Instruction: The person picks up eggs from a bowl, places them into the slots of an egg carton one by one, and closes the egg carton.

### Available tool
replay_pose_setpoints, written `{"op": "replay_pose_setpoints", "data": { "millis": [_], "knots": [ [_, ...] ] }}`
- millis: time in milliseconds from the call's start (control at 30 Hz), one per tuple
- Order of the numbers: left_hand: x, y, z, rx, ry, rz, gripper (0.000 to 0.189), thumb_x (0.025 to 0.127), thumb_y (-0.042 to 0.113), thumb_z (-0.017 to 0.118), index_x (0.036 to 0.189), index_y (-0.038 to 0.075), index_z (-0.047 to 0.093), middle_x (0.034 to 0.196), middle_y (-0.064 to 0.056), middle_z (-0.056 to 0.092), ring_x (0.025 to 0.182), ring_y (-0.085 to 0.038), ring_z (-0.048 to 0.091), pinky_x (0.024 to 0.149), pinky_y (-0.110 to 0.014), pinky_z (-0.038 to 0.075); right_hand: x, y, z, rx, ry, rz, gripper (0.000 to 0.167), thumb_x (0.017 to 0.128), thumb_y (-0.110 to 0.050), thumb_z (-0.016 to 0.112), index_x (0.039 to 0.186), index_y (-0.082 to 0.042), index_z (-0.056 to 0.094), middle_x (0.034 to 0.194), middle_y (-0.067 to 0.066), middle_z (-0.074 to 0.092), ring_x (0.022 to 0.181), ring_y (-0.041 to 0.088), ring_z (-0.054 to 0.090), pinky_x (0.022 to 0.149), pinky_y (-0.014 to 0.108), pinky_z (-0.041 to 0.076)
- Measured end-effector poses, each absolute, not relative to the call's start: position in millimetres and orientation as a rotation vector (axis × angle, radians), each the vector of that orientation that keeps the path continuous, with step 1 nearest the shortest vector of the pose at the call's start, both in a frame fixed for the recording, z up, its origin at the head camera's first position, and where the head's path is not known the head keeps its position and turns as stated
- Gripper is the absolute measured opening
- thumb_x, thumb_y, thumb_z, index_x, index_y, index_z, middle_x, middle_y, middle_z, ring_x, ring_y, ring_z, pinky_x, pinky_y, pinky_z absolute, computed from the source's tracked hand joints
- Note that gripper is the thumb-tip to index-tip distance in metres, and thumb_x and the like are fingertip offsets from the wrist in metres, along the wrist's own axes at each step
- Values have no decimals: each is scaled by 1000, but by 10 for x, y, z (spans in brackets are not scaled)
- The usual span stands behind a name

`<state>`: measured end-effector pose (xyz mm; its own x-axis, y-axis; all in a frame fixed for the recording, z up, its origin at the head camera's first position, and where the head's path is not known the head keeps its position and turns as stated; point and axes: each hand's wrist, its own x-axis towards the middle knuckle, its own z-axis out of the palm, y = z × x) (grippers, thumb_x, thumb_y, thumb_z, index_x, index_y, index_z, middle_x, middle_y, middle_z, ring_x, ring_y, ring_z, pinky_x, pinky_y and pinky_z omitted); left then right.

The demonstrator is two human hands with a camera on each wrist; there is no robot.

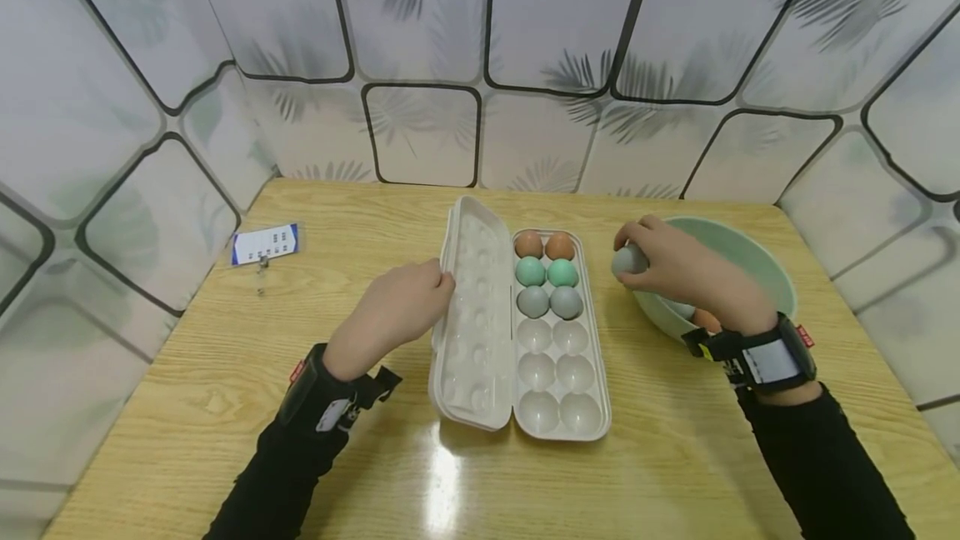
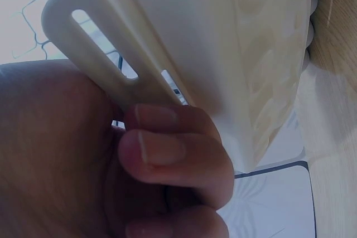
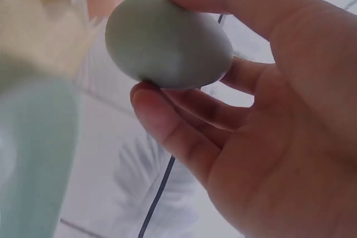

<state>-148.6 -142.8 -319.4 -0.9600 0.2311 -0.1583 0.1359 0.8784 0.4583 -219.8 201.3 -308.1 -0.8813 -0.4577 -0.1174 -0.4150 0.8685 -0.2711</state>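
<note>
A white plastic egg carton (image 1: 537, 369) lies unfolded on the table, its hinged lid (image 1: 480, 315) tilted up on the left. In its far cups sit two brown eggs (image 1: 528, 244), two green eggs (image 1: 530, 272) and two grey eggs (image 1: 533, 302); the nearer cups show their white bottoms. My left hand (image 1: 393, 311) grips the lid's outer edge, its fingers curled at the slotted flap (image 2: 106, 43) in the left wrist view. My right hand (image 1: 693, 269) pinches a grey-green egg (image 3: 167, 40) between thumb and fingertips, at the left rim of a pale green bowl (image 1: 738, 244).
Inside the bowl, a grey egg (image 1: 681, 307) and a brown egg (image 1: 707, 321) show, partly covered by the right arm. A white and blue card (image 1: 264, 243) with a metal clip lies at the back left. Patterned fabric walls (image 1: 420, 132) enclose the wooden table (image 1: 360, 473).
</note>
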Motion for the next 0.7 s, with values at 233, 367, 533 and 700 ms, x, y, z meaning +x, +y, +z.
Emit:
{"op": "replay_pose_setpoints", "data": {
  "millis": [233,367,533,700],
  "knots": [
    [-1486,-1428,-3190,281,2839,675,38,108,28,31,98,6,60,74,-5,54,65,-19,54,56,-31,42,-2040,1681,-3151,-813,2826,-380,33,89,-18,74,118,-9,62,112,13,57,86,22,57,74,36,50],
    [-1483,-1428,-3191,279,2838,684,38,108,28,31,101,6,61,75,-5,55,65,-19,55,56,-31,42,-1981,1527,-3230,-936,2799,-412,30,87,-16,74,114,-10,63,108,10,56,82,20,53,71,32,45],
    [-1482,-1430,-3191,283,2837,690,38,108,27,31,102,6,62,75,-6,55,65,-19,55,55,-31,42,-1934,1363,-3349,-1078,2757,-412,29,87,-15,75,112,-9,63,105,7,53,76,17,49,69,30,43],
    [-1484,-1428,-3187,280,2841,678,37,108,27,32,98,6,61,74,-5,54,64,-19,54,55,-31,41,-1890,1216,-3426,-1122,2699,-379,30,87,-17,75,114,-10,63,107,7,56,83,16,53,75,32,48]
  ]
}}
